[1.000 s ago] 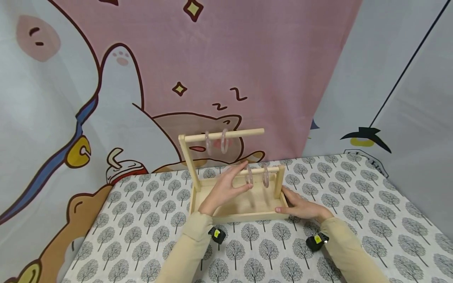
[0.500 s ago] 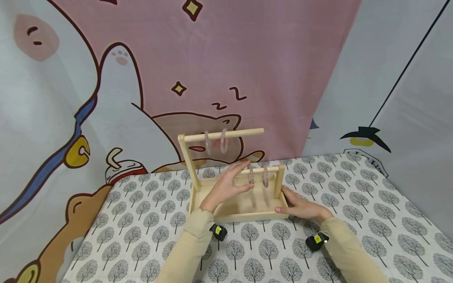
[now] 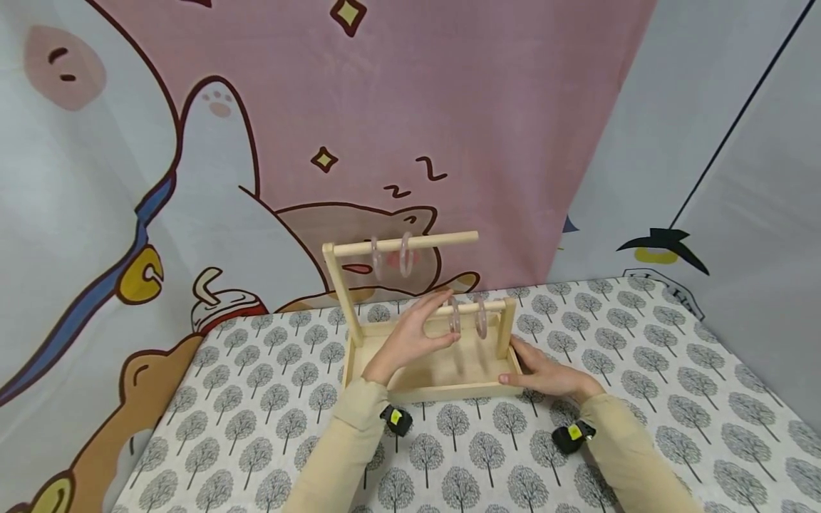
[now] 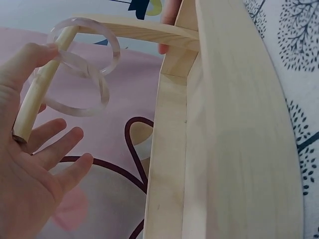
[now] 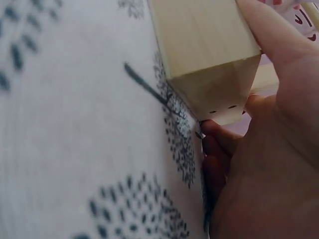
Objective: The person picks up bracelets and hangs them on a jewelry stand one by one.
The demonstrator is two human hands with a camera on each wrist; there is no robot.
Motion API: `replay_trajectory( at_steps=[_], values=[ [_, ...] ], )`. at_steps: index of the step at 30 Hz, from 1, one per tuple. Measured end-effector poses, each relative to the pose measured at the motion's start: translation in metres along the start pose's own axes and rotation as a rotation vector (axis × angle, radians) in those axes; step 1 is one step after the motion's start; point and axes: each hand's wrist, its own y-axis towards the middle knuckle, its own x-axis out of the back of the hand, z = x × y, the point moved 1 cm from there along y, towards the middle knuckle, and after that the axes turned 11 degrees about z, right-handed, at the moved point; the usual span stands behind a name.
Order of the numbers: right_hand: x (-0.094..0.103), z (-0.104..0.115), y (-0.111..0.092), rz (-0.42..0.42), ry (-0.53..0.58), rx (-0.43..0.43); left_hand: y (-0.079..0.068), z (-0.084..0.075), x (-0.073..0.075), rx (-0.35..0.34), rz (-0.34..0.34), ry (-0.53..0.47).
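Note:
A pale wooden jewelry stand [image 3: 346, 299] has a shallow tray base [image 3: 442, 394], a tall post with an upper bar, and a short post [image 3: 505, 331] with a lower rod [image 4: 35, 102]. My left hand [image 3: 410, 343] pinches a translucent pinkish bangle [image 4: 103, 89] that rings the lower rod, thumb at one edge and fingertips at the other. A second bangle [image 3: 482, 320] hangs on that rod, nearer the short post. My right hand [image 3: 550, 377] holds the tray's right end, thumb at the front wall [image 5: 204, 37] and fingers around the end wall.
Two more bangles, one left [image 3: 376, 260] and one right [image 3: 406, 256], hang on the upper bar [image 3: 449, 241]. A tree-print cloth [image 3: 269, 427] covers the table. Behind it hangs a pink cartoon curtain [image 3: 500, 142].
My left hand and the pinched bangle have shifted slightly right along the lower rod, then stayed nearly still. The right hand keeps its hold on the tray.

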Motion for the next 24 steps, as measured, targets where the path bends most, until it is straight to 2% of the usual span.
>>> replay_trajectory(
  at_steps=[8, 17, 21, 24],
  values=[
    [-0.001, -0.001, 0.000, -0.014, 0.055, 0.014, -0.003, 0.003, 0.000, 0.024, 0.006, -0.065],
    [0.008, 0.003, -0.007, -0.005, 0.226, -0.037, -0.018, 0.008, 0.008, 0.078, 0.001, -0.161],
    [0.015, 0.006, -0.012, -0.038, 0.168, -0.021, -0.031, 0.014, 0.014, 0.098, -0.005, -0.158],
    [0.020, 0.006, -0.016, -0.066, 0.132, -0.028, -0.041, 0.023, 0.016, 0.086, -0.021, -0.161]
  ],
)
